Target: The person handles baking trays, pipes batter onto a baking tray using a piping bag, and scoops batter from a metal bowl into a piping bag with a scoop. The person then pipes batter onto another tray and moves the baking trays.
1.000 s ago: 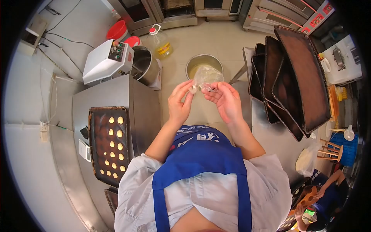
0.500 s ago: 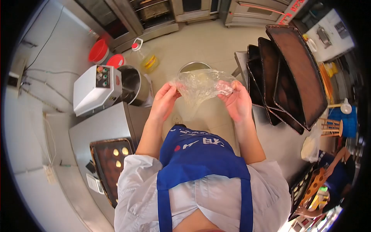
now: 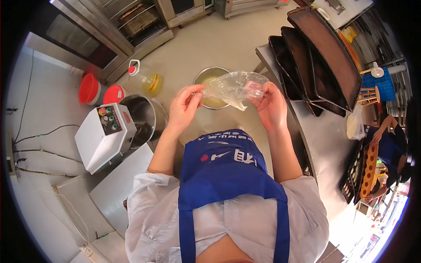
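A clear plastic bag (image 3: 230, 87) is stretched between my two hands in front of my chest, its lower corner hanging down crumpled. My left hand (image 3: 185, 105) pinches one edge of it between thumb and fingers. At the other edge, my right hand (image 3: 269, 103) grips the plastic, and some fingers show through the film. Below and beyond the bag, a round metal bowl (image 3: 201, 79) holds something pale yellow; the bag hides part of it.
At left stand a white mixer (image 3: 107, 140) with a metal bowl, a red bucket (image 3: 89, 90) and an oil jug (image 3: 147, 83). Black baking trays (image 3: 324, 57) lean stacked on the right table (image 3: 322, 140). A co-worker (image 3: 390, 147) at far right handles an orange mould (image 3: 369, 168).
My view has turned, so the room sits differently. The bag has narrowed and bunched toward my right hand, and more of the metal bowl shows. Both hands keep their hold.
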Demonstrator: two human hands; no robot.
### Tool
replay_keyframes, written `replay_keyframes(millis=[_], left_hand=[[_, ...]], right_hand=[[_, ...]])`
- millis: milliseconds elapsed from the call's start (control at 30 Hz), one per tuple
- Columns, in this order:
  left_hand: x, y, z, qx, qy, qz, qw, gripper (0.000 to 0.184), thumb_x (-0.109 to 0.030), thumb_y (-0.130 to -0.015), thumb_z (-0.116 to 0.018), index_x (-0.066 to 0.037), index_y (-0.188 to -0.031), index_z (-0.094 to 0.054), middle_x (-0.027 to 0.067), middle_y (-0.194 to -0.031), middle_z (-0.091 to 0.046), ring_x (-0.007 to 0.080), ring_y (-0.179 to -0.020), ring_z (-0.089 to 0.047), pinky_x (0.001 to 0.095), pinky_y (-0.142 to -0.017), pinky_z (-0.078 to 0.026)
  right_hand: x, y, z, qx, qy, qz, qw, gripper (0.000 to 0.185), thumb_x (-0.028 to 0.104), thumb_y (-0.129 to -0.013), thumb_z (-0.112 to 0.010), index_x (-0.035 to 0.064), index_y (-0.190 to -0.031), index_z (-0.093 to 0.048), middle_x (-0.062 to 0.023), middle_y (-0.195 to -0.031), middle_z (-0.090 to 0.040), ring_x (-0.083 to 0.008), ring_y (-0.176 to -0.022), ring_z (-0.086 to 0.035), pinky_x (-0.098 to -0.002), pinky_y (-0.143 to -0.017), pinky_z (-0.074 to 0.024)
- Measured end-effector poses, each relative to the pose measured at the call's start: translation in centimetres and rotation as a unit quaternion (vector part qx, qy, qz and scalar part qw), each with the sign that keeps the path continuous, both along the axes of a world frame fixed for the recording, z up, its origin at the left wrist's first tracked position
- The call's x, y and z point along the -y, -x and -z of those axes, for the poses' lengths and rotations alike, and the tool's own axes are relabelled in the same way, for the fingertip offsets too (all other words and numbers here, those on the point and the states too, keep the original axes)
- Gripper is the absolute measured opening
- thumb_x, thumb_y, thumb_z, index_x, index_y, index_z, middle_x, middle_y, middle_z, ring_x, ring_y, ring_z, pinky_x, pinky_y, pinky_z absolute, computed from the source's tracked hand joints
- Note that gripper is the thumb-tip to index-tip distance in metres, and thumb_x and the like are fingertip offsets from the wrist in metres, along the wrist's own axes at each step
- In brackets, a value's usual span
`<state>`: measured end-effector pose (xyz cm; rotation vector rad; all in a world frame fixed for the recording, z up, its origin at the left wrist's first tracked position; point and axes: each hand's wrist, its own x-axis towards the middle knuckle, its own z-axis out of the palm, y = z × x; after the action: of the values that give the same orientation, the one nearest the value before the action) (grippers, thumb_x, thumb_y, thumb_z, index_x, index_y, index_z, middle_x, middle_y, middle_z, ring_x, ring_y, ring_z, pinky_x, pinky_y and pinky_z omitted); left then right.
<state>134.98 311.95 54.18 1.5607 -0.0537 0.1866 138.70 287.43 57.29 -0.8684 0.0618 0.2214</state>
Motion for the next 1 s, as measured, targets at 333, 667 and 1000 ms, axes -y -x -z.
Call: replay_keyframes(millis=[333,667,1000], left_hand=[[0.8,-1.5,0.1,0.087,-0.251,0.080,0.961,0.009,-0.005,-0.087,-0.054,0.000,-0.088,-0.062,0.0073,-0.094,-0.061,0.0150,-0.079,-0.060,0.0241,-0.063,-0.051],[3.4,-1.9,2.3,-0.171,0.197,0.061,0.963,0.014,-0.013,-0.095,-0.040,-0.006,-0.091,-0.052,0.0103,-0.099,-0.063,0.0238,-0.087,-0.066,0.0306,-0.069,-0.055],[4.3,-1.4,5.5,-0.058,-0.054,-0.050,0.996,0.010,-0.006,-0.089,-0.052,0.000,-0.086,-0.060,0.0042,-0.082,-0.065,0.0109,-0.083,-0.063,0.0230,-0.068,-0.048]], right_hand=[[0.7,-1.1,-0.8,-0.041,-0.067,-0.008,0.997,0.019,0.015,-0.093,-0.037,0.0038,-0.081,-0.047,-0.0237,-0.108,-0.060,-0.0252,-0.090,-0.063,-0.0321,-0.072,-0.0539],[3.8,-5.5,0.9,-0.013,0.239,0.011,0.971,0.021,0.022,-0.093,-0.043,0.0045,-0.094,-0.055,-0.0084,-0.087,-0.063,-0.0153,-0.075,-0.060,-0.0237,-0.064,-0.0475],[-1.7,-4.6,2.9,-0.118,0.242,-0.077,0.960,0.018,0.025,-0.087,-0.059,0.0079,-0.082,-0.059,0.0031,-0.070,-0.056,-0.0065,-0.061,-0.052,-0.0209,-0.057,-0.0407]])
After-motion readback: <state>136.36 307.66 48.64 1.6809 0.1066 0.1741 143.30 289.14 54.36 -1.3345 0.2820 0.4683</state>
